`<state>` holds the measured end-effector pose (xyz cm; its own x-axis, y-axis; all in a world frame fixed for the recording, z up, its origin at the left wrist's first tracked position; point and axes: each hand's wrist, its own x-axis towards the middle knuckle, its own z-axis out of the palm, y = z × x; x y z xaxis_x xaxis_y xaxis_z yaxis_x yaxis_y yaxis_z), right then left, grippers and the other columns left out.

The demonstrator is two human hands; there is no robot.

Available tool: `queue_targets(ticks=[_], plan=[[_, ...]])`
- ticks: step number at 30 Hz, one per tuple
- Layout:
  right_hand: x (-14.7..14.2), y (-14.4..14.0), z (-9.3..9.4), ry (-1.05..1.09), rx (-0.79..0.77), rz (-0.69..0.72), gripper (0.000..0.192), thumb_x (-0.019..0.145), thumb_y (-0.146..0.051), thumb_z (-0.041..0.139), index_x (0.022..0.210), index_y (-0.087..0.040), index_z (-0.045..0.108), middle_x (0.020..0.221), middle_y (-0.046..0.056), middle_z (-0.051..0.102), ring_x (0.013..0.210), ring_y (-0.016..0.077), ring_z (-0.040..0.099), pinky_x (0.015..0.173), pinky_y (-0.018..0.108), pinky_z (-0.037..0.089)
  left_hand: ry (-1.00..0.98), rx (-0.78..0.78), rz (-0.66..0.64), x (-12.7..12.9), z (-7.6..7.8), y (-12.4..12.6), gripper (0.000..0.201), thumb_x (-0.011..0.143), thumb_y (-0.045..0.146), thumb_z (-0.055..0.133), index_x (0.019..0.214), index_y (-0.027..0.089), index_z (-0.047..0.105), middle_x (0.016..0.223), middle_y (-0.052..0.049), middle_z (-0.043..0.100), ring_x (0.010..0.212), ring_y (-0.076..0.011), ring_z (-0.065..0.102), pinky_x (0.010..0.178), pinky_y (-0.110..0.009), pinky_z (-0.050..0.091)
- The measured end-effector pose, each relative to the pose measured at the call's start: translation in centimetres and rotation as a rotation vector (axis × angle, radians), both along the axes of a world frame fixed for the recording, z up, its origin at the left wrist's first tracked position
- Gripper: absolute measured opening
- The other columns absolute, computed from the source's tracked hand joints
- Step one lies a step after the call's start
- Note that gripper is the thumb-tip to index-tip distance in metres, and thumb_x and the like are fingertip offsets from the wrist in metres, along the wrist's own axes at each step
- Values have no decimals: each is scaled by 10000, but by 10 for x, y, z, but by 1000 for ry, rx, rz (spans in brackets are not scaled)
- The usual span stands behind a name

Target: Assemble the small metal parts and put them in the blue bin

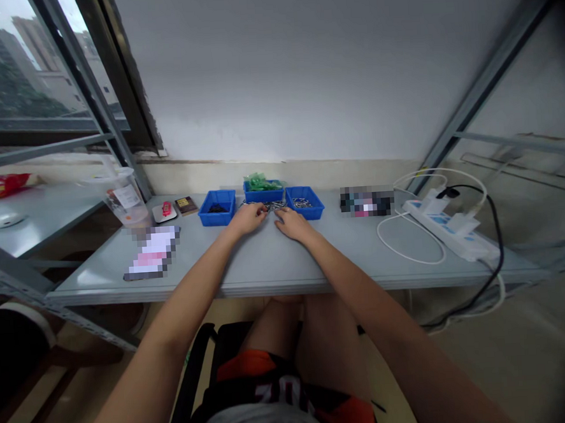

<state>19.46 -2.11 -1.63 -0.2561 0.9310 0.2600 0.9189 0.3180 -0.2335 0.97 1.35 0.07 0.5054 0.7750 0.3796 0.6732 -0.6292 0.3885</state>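
My left hand [249, 218] rests at the pile of small shiny metal pieces [276, 205] on the table, its fingers closed together; what they hold, if anything, is too small to make out. Just right of it, my right hand [291, 224] lies with fingers apart, fingertips at the near edge of the same pile. Around the pile stand three blue trays: the left tray [207, 220] has dark small parts in it, the back tray [249, 195] bears green plastic packets [260, 182], and the right tray [317, 213] contains more shiny metal pieces [302, 202].
On the grey table [271, 263], a blurred phone [153, 252], a plastic drink cup [127, 198], a small white dish [158, 214] and a dark box [186, 206] lie left. A pixelated object [365, 202], a power strip [456, 229] and cables [412, 259] are right.
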Motion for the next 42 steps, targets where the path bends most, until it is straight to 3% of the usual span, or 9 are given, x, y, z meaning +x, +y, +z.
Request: queue_targets(ticks=[3, 8, 13, 15, 20, 28, 33, 42], plan=[[-5, 0, -2, -92, -7, -24, 388, 960, -344, 420, 1282, -206, 587, 1421, 171, 482, 1162, 340, 575, 915, 448, 470, 15, -13, -1, 0, -2, 1, 188, 849, 200, 551, 959, 152, 695, 878, -101, 715, 804, -231, 641, 727, -308, 470], [-7, 2, -2, -150, -30, -39, 393, 981, -396, 370, 1212, -210, 627, 1247, 164, 620, 1070, 324, 623, 877, 440, 486, 17, -29, -7, 1, -5, 3, 177, 848, 209, 555, 937, 159, 699, 870, -90, 712, 787, -215, 635, 722, -295, 466], [-6, 5, -2, -97, -9, -32, 438, 970, -426, 404, 1358, -257, 515, 1440, 147, 479, 1121, 330, 603, 889, 450, 483, 11, -33, -23, 1, -4, 1, 172, 849, 218, 559, 934, 159, 696, 827, -77, 708, 729, -196, 622, 705, -283, 468], [-7, 5, -1, -118, -28, -24, 429, 980, -429, 377, 1333, -245, 537, 1419, 149, 501, 1116, 324, 605, 894, 444, 479, 14, -40, -30, 1, -3, 0, 164, 846, 213, 559, 916, 159, 698, 812, -74, 706, 711, -189, 617, 706, -280, 467], [-8, -1, 3, -191, -14, -26, 384, 993, -391, 363, 1207, -196, 614, 1284, 142, 602, 1092, 279, 611, 883, 377, 476, 37, -54, -33, 0, -2, 1, 198, 846, 217, 542, 944, 152, 702, 832, -74, 710, 737, -189, 621, 707, -272, 462], [-11, -14, 11, -181, 39, 100, 291, 979, -256, 403, 1132, -183, 639, 1162, 103, 631, 1067, 201, 588, 891, 286, 442, 63, -58, -26, -1, 0, 0, 244, 851, 208, 519, 986, 142, 710, 854, -77, 718, 765, -190, 626, 724, -264, 457], [-9, -8, 5, -164, 69, 39, 272, 956, -229, 449, 1118, -154, 654, 1149, 140, 619, 1093, 231, 567, 916, 312, 432, 82, -86, -37, 0, 0, -2, 245, 844, 210, 527, 979, 139, 719, 800, -67, 713, 720, -180, 618, 712, -257, 460], [-2, 11, -8, -40, 67, 172, 266, 910, -100, 468, 1072, -157, 671, 1087, 104, 668, 1018, 201, 604, 902, 289, 426, 133, -86, -61, 0, 1, -3, 273, 812, 223, 545, 978, 132, 742, 829, -77, 725, 744, -200, 629, 724, -271, 468]])
